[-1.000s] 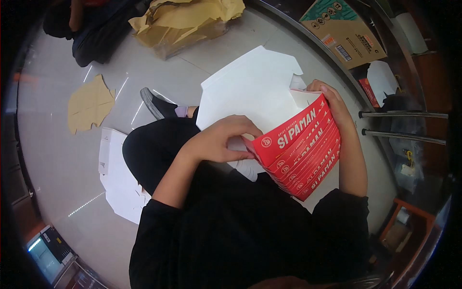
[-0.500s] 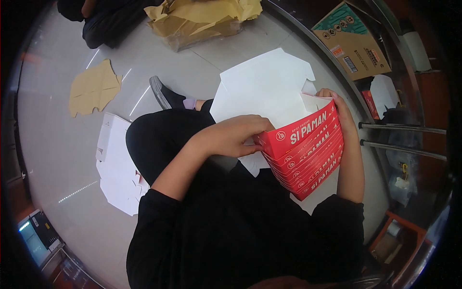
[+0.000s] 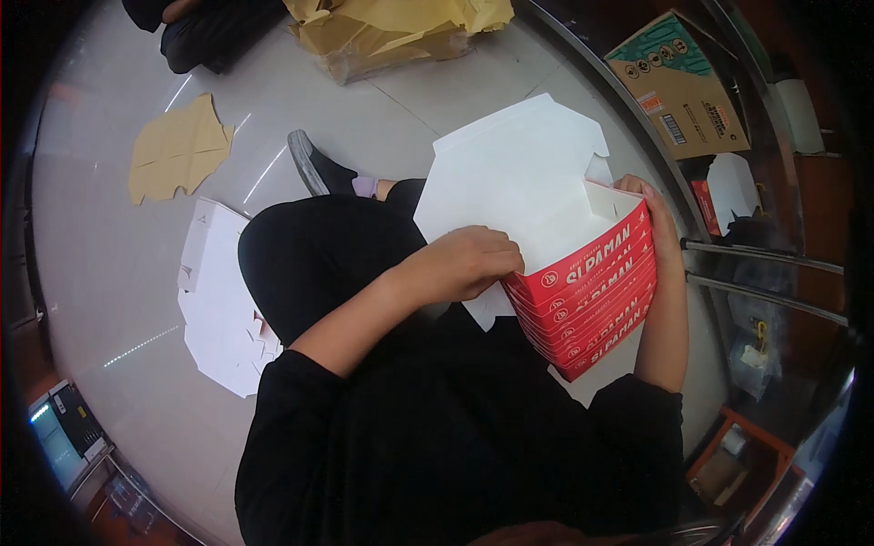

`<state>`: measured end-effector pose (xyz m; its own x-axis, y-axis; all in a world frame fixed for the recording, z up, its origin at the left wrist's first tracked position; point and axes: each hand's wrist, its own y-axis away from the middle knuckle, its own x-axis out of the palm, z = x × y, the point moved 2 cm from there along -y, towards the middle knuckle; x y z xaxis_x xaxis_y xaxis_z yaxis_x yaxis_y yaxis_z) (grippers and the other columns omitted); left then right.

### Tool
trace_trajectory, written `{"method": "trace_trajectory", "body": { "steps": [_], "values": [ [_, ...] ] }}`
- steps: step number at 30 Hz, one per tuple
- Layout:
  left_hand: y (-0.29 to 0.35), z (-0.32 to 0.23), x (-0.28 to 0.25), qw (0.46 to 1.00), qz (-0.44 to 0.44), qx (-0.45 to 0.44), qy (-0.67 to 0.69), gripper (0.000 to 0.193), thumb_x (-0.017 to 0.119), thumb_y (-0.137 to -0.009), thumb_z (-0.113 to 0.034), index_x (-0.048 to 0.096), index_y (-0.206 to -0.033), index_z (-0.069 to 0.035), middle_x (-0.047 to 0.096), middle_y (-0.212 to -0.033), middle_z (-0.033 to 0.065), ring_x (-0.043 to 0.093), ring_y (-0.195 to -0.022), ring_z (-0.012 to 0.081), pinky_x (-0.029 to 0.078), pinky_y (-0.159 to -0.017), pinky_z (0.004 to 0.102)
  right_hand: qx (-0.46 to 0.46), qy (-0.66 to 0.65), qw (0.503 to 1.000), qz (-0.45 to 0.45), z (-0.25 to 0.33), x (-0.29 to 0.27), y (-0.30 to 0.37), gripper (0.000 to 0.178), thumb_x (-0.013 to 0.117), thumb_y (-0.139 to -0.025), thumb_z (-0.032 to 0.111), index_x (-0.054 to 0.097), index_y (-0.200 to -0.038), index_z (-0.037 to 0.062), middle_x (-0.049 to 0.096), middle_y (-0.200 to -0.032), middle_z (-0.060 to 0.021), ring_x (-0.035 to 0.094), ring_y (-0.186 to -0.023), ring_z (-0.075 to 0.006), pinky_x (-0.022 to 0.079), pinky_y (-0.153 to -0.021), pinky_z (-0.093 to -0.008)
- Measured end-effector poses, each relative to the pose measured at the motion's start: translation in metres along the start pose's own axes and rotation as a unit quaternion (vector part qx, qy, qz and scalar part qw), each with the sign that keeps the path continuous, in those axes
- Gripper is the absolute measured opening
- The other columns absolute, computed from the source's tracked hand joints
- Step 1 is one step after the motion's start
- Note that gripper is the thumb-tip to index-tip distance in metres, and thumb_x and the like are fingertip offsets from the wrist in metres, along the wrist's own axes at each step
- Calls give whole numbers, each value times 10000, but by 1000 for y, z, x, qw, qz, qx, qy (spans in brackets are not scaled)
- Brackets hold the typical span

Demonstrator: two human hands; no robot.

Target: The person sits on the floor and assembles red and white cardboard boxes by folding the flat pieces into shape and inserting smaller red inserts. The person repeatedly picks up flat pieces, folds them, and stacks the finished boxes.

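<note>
A stack of red paper food boxes [image 3: 592,332] with white printing stands nested on the floor in front of me, slightly to the right. On top is an open red and white box [image 3: 596,257], its large white lid [image 3: 514,168] folded back away from me. My left hand [image 3: 472,262] is closed at the near left corner of that top box, fingers pinching its edge. My right hand [image 3: 648,202] grips the far right corner, with fingers at the rim and palm along the side. Part of the right hand is hidden behind the box wall.
Flat white box blanks [image 3: 223,309] lie left of my bent knee. Beyond them is a piece of brown cardboard [image 3: 182,150]. A torn brown paper package [image 3: 401,41] sits at the far side, near another person's dark-clothed leg [image 3: 218,36]. A printed carton [image 3: 678,91] stands on a shelf at right.
The top box sits lower in the stack, with less of its front showing. My left hand has shifted a little right with its corner. The whole view has moved slightly.
</note>
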<state>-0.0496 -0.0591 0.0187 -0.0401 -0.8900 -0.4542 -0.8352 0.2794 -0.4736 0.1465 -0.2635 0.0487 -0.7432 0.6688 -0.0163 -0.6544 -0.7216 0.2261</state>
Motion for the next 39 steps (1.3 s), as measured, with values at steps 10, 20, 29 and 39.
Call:
{"method": "trace_trajectory", "body": {
  "steps": [10,20,29,39],
  "values": [
    [10,0,5,962,-7,-121,244,234,508,-669,28,508,-895,-31,511,-841,122,495,-856,288,394,-777,357,-7,51,998,-22,5,2,3,328,426,-884,355,483,-765,55,457,-714,-16,455,-713,-82,360,-703,-203],
    [19,15,56,894,-353,-157,228,369,352,-894,-351,478,-849,-7,478,-827,120,470,-804,236,369,-751,313,77,63,979,-178,10,27,8,320,470,-894,341,553,-902,32,571,-795,-35,547,-727,-65,426,-673,-185],
    [-11,71,5,870,-394,-203,217,403,259,-945,-331,441,-764,-21,428,-735,50,400,-678,127,352,-652,254,-112,-23,948,-298,-10,65,12,341,343,-911,322,508,-866,26,506,-853,-54,500,-866,-120,393,-870,-286],
    [54,48,43,797,-467,-251,290,480,275,-952,-406,415,-665,-47,378,-626,2,335,-568,76,300,-537,234,-110,11,982,-155,-45,69,38,372,381,-895,276,352,-591,64,381,-619,-6,349,-600,-108,296,-583,-267]
  ]
}}
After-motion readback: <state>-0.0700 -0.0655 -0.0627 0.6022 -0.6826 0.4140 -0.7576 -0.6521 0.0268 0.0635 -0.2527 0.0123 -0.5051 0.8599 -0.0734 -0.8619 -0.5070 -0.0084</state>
